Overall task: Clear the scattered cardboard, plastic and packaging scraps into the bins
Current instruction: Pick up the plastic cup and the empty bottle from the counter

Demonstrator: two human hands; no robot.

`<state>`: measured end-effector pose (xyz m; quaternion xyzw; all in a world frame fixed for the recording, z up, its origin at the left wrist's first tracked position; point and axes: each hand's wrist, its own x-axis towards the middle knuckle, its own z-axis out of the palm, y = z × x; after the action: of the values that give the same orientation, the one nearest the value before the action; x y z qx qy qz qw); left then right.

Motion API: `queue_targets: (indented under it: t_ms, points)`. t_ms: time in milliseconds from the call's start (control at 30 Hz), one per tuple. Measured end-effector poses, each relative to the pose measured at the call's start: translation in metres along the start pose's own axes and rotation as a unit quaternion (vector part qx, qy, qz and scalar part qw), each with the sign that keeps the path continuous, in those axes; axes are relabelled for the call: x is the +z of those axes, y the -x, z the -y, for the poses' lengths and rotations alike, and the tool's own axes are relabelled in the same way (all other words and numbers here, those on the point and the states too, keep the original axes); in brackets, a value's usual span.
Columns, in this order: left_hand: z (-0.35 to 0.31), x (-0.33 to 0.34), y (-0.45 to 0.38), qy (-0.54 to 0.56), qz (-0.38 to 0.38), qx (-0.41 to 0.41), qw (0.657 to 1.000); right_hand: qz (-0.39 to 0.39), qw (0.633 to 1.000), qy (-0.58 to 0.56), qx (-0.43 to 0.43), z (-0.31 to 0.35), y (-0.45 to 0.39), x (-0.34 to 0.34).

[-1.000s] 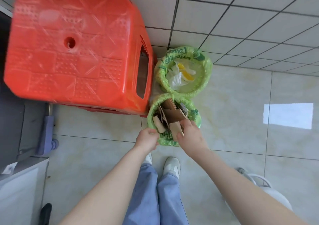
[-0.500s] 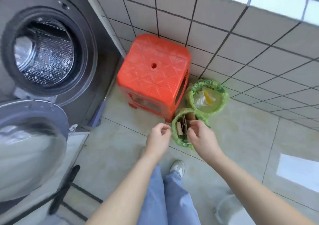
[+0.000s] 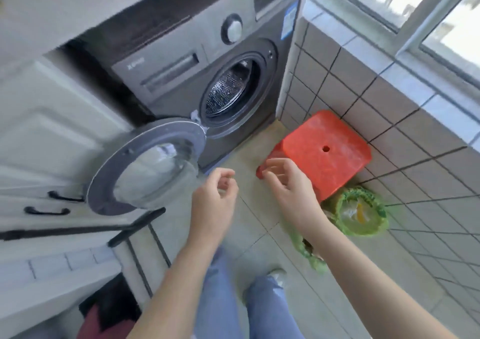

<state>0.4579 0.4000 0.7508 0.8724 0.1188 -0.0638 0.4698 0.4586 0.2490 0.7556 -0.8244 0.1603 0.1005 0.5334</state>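
Two small bins lined with green bags stand on the floor at the right, by the tiled wall. The far bin (image 3: 374,228) holds white and yellow plastic scraps. The near bin (image 3: 305,249) is mostly hidden behind my right forearm; a bit of brown cardboard shows inside. My left hand (image 3: 215,198) hangs above the floor tiles with fingers loosely curled, holding nothing. My right hand (image 3: 291,185) is raised in front of the red stool's corner, fingers relaxed and empty.
A red plastic stool (image 3: 327,154) stands against the tiled wall beside the bins. A grey washing machine (image 3: 207,73) has its round door (image 3: 148,172) swung open over the floor at the left. White cabinets (image 3: 39,136) fill the left side. My legs and shoes are below.
Both hands lifted away from the near bin and left the cardboard in it. The view swung up and left, so the bins now lie low at the right.
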Motion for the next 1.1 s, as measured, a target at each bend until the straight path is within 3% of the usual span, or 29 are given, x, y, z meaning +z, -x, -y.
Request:
queue_targets:
  t_ms: [367,700,900,1100]
  points:
    - [-0.016,-0.175,-0.072,0.030,-0.136,0.048,0.989,0.052,0.990,0.021,-0.128,0.171,-0.041,0.094]
    - [-0.028,-0.304,-0.169,0.109,-0.327,0.082,0.935,0.005,0.958,0.092,-0.271,0.304,-0.112,0.133]
    - [-0.019,-0.334,-0.217,0.171,-0.355,0.073,0.916,-0.020,0.921,0.201,-0.333,0.348,-0.163,0.156]
    - [-0.018,-0.343,-0.253,0.196,-0.306,0.077,0.929,-0.094,0.851,0.338,-0.391,0.380,-0.207,0.174]
